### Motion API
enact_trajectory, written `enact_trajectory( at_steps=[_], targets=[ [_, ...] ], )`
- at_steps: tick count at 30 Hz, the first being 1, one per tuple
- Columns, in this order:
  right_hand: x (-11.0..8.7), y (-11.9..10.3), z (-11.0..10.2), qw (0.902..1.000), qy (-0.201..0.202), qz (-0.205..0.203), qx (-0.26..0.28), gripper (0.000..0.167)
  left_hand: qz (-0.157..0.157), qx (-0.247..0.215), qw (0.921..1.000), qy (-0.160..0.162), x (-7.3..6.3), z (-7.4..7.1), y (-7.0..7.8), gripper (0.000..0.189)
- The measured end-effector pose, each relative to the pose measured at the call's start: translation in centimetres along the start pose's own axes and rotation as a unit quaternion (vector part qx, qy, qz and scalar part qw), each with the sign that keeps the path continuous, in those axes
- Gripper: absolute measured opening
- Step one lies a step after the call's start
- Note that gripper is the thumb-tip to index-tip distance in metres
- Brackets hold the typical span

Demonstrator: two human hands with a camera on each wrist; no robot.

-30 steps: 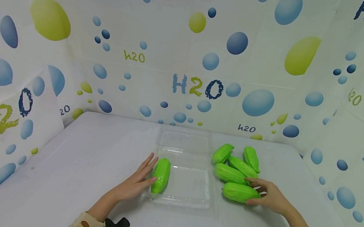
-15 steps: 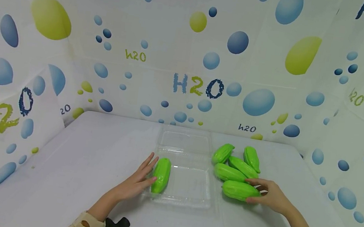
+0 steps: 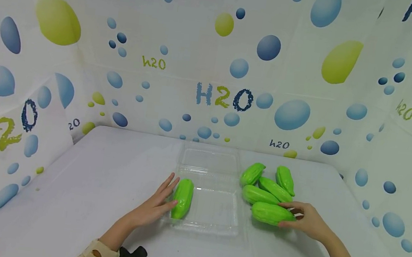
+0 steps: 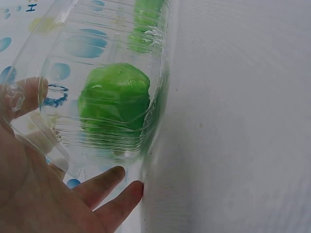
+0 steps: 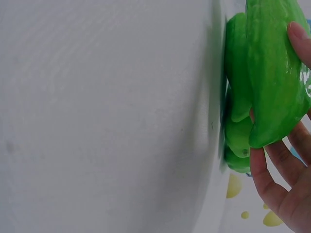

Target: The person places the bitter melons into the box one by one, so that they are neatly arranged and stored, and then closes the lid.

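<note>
My right hand (image 3: 304, 220) grips a bright green bitter melon (image 3: 270, 214) near its right end, thumb on the near side and fingers behind. In the right wrist view this bitter melon (image 5: 274, 73) stands off the white table surface, with other melons behind it. My left hand (image 3: 155, 208) lies along the left side of a clear plastic clamshell box (image 3: 213, 228), fingers straight, thumb over the rim. One bitter melon (image 3: 183, 198) rests lengthwise inside the box at its left wall. Through the clear wall its end (image 4: 116, 97) shows in the left wrist view.
Several more bitter melons (image 3: 259, 196) lie in a group right of the box, just beyond my right hand. The box's lid (image 3: 209, 161) lies open toward the back. A white cloth (image 3: 110, 155) covers the table; patterned curtains (image 3: 186, 36) surround it.
The bitter melon in my right hand has risen slightly and moved a little away from me, now overlapping the melon behind it. My left hand and the box have stayed put.
</note>
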State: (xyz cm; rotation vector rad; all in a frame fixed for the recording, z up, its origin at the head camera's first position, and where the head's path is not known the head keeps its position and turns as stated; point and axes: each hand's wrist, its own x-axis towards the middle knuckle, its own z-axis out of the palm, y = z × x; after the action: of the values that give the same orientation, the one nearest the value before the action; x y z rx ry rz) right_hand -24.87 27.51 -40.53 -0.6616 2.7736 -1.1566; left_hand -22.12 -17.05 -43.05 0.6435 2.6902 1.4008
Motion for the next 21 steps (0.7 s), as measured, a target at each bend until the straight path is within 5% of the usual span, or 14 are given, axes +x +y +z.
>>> enact_trajectory(
  at_steps=[21],
  targets=[
    [0.8, -1.6, -0.5, 0.9995, 0.021, -0.021, -0.009, 0.051, -0.011, -0.007, 0.9999, -0.004, -0.1, -0.1, 0.3, 0.063]
  ],
)
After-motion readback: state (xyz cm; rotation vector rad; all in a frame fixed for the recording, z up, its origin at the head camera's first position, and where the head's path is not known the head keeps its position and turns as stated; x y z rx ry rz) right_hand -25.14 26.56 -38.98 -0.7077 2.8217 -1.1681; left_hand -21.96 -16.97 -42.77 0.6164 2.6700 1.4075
